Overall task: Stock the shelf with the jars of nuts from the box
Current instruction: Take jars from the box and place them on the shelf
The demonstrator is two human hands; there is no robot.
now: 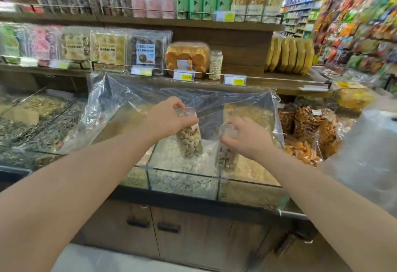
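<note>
Clear jars of nuts, gripped by their lids, left hand (169, 114) holding one jar (189, 140), right hand (243, 135) another (226, 153), above near bins; best set upright beside the far shelf jar (215, 64).

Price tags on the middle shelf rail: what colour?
White price tags with a yellow patch, seen in the head view.

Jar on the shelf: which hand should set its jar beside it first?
Left, probably. The left hand holds its jar higher and nearer the shelved jar; the right hand grips its jar lower.
</note>
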